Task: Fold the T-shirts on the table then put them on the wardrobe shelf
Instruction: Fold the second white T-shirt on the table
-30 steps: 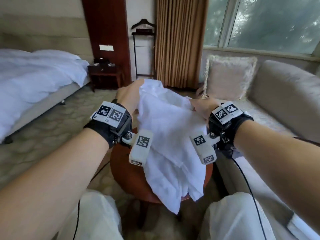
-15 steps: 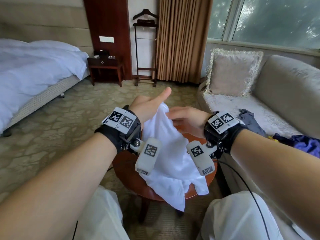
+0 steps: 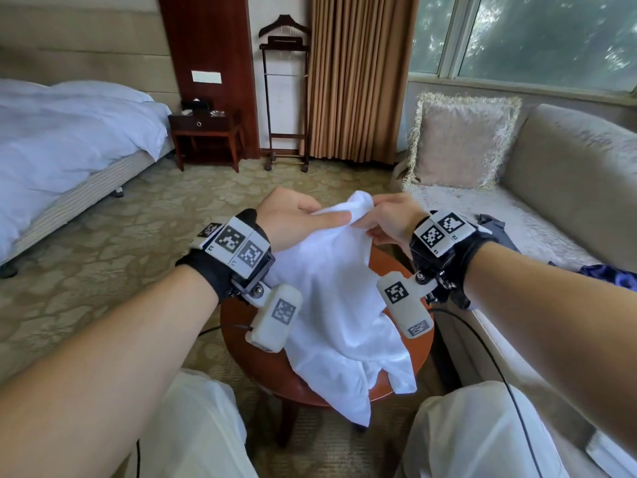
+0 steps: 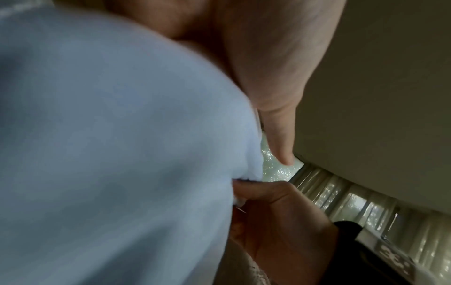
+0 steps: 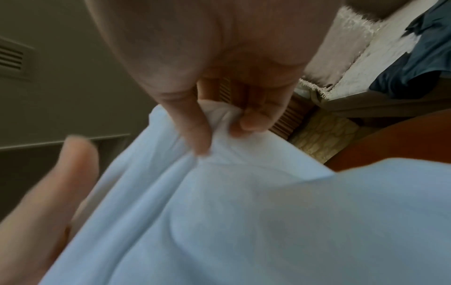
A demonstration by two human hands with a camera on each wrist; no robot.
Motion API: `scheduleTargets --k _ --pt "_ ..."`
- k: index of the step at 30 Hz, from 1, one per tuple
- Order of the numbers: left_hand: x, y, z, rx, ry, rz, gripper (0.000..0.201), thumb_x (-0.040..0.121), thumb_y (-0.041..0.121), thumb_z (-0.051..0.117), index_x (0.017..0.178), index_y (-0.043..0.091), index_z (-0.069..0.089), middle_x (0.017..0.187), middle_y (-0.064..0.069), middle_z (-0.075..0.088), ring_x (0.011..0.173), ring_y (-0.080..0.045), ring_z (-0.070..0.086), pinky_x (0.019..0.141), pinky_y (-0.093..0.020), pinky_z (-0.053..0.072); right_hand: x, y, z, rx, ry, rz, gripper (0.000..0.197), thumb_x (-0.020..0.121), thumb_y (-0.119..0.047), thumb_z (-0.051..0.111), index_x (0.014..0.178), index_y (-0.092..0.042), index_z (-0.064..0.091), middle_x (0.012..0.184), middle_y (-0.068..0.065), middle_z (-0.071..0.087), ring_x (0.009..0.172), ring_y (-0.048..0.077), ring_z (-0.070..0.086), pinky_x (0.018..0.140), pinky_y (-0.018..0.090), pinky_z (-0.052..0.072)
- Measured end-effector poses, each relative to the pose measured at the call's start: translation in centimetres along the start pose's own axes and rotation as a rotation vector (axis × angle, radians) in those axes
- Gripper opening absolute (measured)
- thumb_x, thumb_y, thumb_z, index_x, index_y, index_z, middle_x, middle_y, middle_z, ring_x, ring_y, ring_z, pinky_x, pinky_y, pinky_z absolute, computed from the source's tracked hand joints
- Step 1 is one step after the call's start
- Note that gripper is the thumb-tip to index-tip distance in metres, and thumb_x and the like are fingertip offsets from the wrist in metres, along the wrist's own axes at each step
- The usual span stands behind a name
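Observation:
A white T-shirt point(image 3: 337, 305) hangs crumpled from both hands and drapes over the round wooden table point(image 3: 265, 370), its lower end spilling past the near edge. My left hand point(image 3: 310, 219) holds the top of the cloth, thumb lying across it, the other fingers hidden beneath. Close to its right, my right hand point(image 3: 370, 215) pinches a bunched bit of the top edge. The right wrist view shows that pinch point(image 5: 219, 123) between thumb and forefinger on the T-shirt point(image 5: 244, 212). In the left wrist view the T-shirt point(image 4: 109, 154) hides my left fingers; only the thumb point(image 4: 278, 135) shows.
A beige sofa point(image 3: 568, 188) with a fringed cushion point(image 3: 462, 143) stands right of the table, with dark garments point(image 3: 496, 229) lying on its seat. A bed point(image 3: 69, 143) is at the left, a nightstand point(image 3: 206, 129) and a valet stand point(image 3: 284, 98) at the back. Carpet surrounds the table.
Both hands have come down from chest height, lowering the shirt onto the table. My left thumb, raised a moment ago, now lies on the cloth, and my right hand pinches the top edge.

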State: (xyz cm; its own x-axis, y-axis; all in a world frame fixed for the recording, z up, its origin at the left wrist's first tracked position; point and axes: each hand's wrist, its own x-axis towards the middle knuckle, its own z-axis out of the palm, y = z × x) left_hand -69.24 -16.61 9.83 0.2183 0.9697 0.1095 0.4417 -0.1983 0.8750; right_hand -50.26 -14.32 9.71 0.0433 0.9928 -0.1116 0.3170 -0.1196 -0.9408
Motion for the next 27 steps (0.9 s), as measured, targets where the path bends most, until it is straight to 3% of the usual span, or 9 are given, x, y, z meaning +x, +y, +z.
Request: scheduleTargets --k 4,6,7,9,13,16,19,23,27 --pt "-0.6 0.2 0.2 0.037 -0.224 -0.106 0.027 0.079 0.033 0.078 0.064 0.017 0.063 0.06 0.002 0.055 0.052 -0.013 0.049 0.048 -0.022 0.034 0.5 -0.3 -0.4 0.09 0.089 -0.021 0.016 0.081 0.005 0.063 0.076 -0.01 0.063 0.076 0.012 0.065 0.074 0.025 0.062 0.068 0.031 0.056" --pt "-1.4 0.9 0.5 -0.165 -0.368 -0.162 0.012 0.089 0.028 0.068 0.089 0.017 0.072 0.077 -0.004 0.069 0.061 -0.014 0.061 0.044 -0.022 0.043 0.1 -0.2 -0.1 0.163 0.0 -0.051 0.014 0.081 0.005 0.062 0.077 -0.008 0.063 0.079 0.013 0.069 0.073 0.023 0.068 0.062 0.026 0.058" --pt "-1.5 1.1 0.5 -0.237 -0.399 -0.174 0.02 0.093 0.029 0.062 0.101 0.013 0.071 0.089 -0.008 0.072 0.071 -0.018 0.067 0.048 -0.024 0.048 0.0 -0.1 0.0 0.196 -0.063 -0.064 0.015 0.083 0.004 0.059 0.075 -0.007 0.063 0.074 0.011 0.068 0.066 0.02 0.067 0.055 0.023 0.054" --pt "-1.4 1.4 0.4 -0.262 -0.337 -0.157 0.028 0.096 0.026 0.059 0.112 0.005 0.067 0.102 -0.014 0.074 0.088 -0.025 0.073 0.055 -0.029 0.054 -0.1 0.2 0.1 0.259 -0.189 -0.055 0.016 0.087 0.0 0.055 0.074 -0.007 0.061 0.064 0.006 0.062 0.057 0.019 0.059 0.055 0.021 0.047" --pt "-0.6 1.1 0.6 -0.137 0.016 -0.093 0.027 0.079 0.004 0.077 0.103 0.001 0.065 0.096 -0.021 0.073 0.075 -0.021 0.073 0.059 -0.033 0.059 -0.5 0.4 -0.2 0.396 -0.36 0.023 0.021 0.088 -0.007 0.055 0.107 -0.002 0.063 0.1 0.018 0.063 0.085 0.03 0.063 0.085 0.036 0.053" --pt "0.0 0.1 1.4 0.113 0.077 0.007 0.054 0.055 0.041 0.089 0.099 0.024 0.062 0.095 0.001 0.07 0.086 -0.015 0.068 0.075 -0.037 0.059 -1.4 0.0 -0.3 0.442 -0.493 0.014 0.026 0.09 -0.009 0.051 0.11 0.002 0.064 0.108 0.017 0.068 0.09 0.027 0.066 0.087 0.036 0.055" --pt "0.5 0.0 2.3 0.198 0.083 0.042 0.038 0.057 0.056 0.073 0.081 0.029 0.065 0.086 0.003 0.068 0.084 -0.02 0.064 0.075 -0.036 0.052 -2.6 -0.6 0.1 0.376 -0.625 -0.051 0.02 0.077 -0.005 0.063 0.094 -0.006 0.072 0.097 0.013 0.071 0.091 0.023 0.068 0.085 0.031 0.054" --pt "1.7 -0.7 2.3 0.242 0.253 -0.005 0.031 0.082 0.04 0.072 0.08 0.009 0.07 0.079 -0.006 0.068 0.077 -0.024 0.063 0.065 -0.032 0.049 -2.1 -0.1 0.6 0.13 -0.433 -0.105 0.056 0.062 0.027 0.067 0.107 -0.006 0.06 0.101 0.011 0.068 0.096 0.019 0.065 0.083 0.034 0.054" --pt "2.3 -2.1 0.1 0.186 0.434 -0.037 0.035 0.088 0.041 0.065 0.081 0.007 0.068 0.082 -0.007 0.066 0.079 -0.026 0.06 0.061 -0.026 0.043 -1.1 0.3 -0.9 -0.294 -0.053 -0.081 0.037 0.07 0.016 0.055 0.093 -0.01 0.069 0.092 0.006 0.066 0.08 0.018 0.06 0.067 0.029 0.054"
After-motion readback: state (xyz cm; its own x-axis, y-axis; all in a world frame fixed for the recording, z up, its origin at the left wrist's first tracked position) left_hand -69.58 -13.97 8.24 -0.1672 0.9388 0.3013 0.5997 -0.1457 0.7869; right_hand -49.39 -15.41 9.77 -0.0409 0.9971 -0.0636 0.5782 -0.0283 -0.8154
